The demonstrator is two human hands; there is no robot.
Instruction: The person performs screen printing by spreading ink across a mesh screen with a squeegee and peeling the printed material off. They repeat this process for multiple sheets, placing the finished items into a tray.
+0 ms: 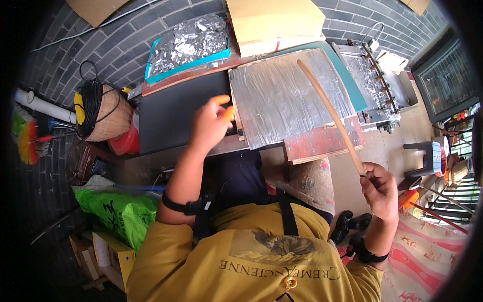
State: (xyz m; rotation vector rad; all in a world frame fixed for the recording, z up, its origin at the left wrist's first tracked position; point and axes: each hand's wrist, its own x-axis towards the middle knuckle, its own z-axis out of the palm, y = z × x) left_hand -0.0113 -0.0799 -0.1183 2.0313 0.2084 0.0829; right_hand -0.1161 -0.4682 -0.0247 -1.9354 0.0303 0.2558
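Note:
My right hand (378, 190) grips the lower end of a long, thin, slightly curved wooden strip (332, 109). Its far, rounded end reaches over a crinkled silver foil sheet (283, 98) that covers a board before me. Orange finger cots (222, 99) cover the thumb and a finger of my left hand (211, 122). That hand hovers over a black board (175, 109), close to the left edge of the foil-covered board, with thumb and finger apart and nothing seen between them. Its other fingers are curled and partly hidden.
A turquoise tray (188, 66) heaped with silver foil pieces sits at the back left. Behind the foil sheet lies a thick stack of yellowish sheets (275, 24). A metal frame device (371, 81) stands right. A cable-draped basket (102, 109) is at left, a stool (424, 158) at right.

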